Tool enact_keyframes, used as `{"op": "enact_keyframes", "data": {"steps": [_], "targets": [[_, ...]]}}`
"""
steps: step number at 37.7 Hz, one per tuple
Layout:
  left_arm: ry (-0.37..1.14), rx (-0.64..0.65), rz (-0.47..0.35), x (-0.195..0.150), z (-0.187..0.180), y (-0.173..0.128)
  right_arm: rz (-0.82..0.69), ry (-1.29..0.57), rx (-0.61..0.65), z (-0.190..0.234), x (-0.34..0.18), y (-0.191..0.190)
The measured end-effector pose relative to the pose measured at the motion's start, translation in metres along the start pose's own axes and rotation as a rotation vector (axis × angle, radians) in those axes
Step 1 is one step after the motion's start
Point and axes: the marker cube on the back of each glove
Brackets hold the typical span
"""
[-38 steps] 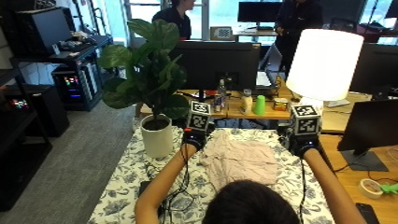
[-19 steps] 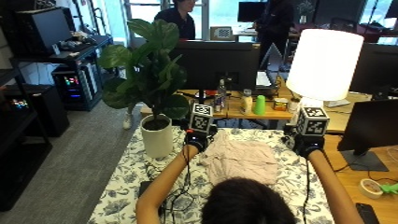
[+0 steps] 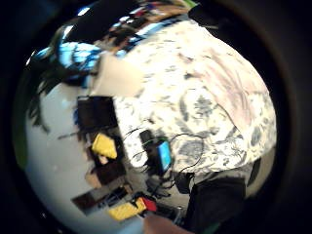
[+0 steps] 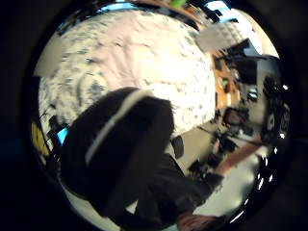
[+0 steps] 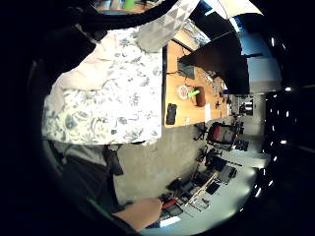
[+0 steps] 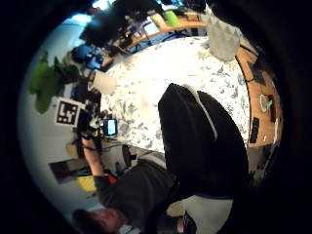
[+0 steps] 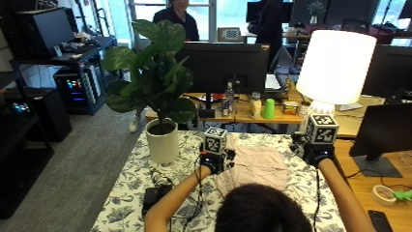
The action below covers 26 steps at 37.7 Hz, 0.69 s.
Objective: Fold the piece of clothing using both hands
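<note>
Both hands up at far corners of pink garment (image 7: pixel 257 166), flat on floral tablecloth (image 7: pixel 128 193): left hand (image 7: pixel 215 162), right hand (image 7: pixel 316 153). Finger states: cannot tell. Best pinching both corners level, then drawing evenly nearward.

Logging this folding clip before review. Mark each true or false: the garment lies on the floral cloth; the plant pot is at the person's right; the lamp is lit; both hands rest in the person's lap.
1. The pink garment lies on the floral tablecloth: true.
2. Plant pot at the person's right: false; the white pot stands at their left.
3. The lamp is lit: true.
4. Both hands in the lap: false; left hand and right hand reach out over the table.
</note>
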Motion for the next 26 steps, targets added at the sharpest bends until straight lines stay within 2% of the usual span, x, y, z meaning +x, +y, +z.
{"op": "enact_keyframes", "data": {"steps": [3,6,8,10,13,16,20,23,26], "targets": [[0.067,-0.091,0.070,0.010,0.043,-0.006,-0.020,-0.026,-0.024,0.010,-0.002,-0.004],[0.077,-0.174,0.102,0.020,0.077,-0.006,-0.042,-0.047,-0.033,0.020,-0.003,-0.011],[0.077,-0.226,0.087,0.027,0.089,0.005,-0.054,-0.042,-0.032,0.020,-0.008,-0.008],[0.100,-0.323,0.038,0.037,0.095,0.024,-0.058,-0.026,-0.030,0.020,-0.011,-0.006],[0.147,-0.464,0.008,0.049,0.109,0.037,-0.040,-0.010,-0.038,0.039,-0.003,-0.027],[0.092,-0.394,0.028,0.052,0.127,0.025,-0.048,-0.027,-0.055,0.050,-0.004,-0.036],[-0.008,-0.360,-0.048,0.051,0.146,0.013,-0.075,-0.045,-0.085,0.059,-0.015,-0.037],[-0.017,-0.357,-0.062,0.051,0.150,0.009,-0.089,-0.036,-0.095,0.065,-0.020,-0.039],[-0.003,-0.303,-0.063,0.051,0.148,0.003,-0.098,-0.024,-0.107,0.075,-0.022,-0.045]]}}
